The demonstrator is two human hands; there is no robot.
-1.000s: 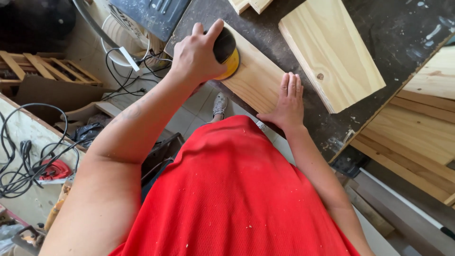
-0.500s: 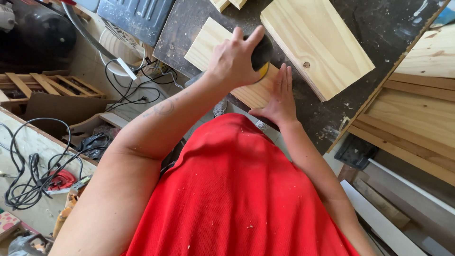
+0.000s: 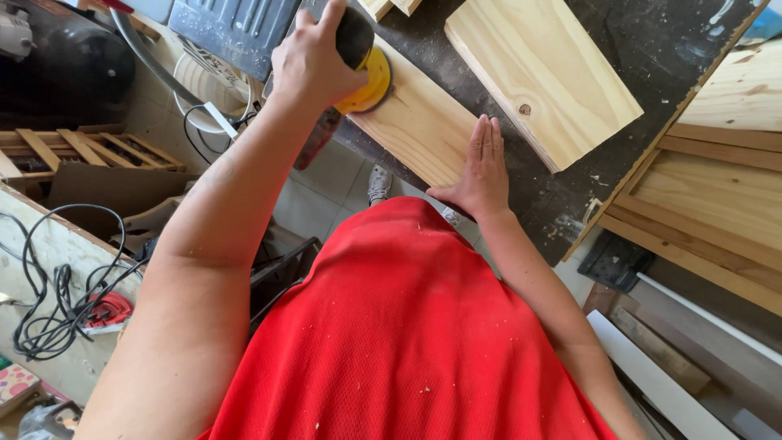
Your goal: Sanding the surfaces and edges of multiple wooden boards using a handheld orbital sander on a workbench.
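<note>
Dusty dark workbench top (image 3: 652, 57) in a cluttered workshop, tiled floor below. Light pine boards, stacked (image 3: 717, 187), lie well right of the fingers. Second pale pine board (image 3: 542, 81) lies just beyond the right fingertips. Long pale pine plank (image 3: 423, 130) runs under both hands. Left hand (image 3: 314, 61) fingers wrapped tight over a black and yellow round-pad sander (image 3: 365, 69), pad flat on the plank's far end. Right hand (image 3: 481, 171) lies flat, fingers together, pressing the plank's near end. Black cable coil (image 3: 57, 301) sits far left.
</note>
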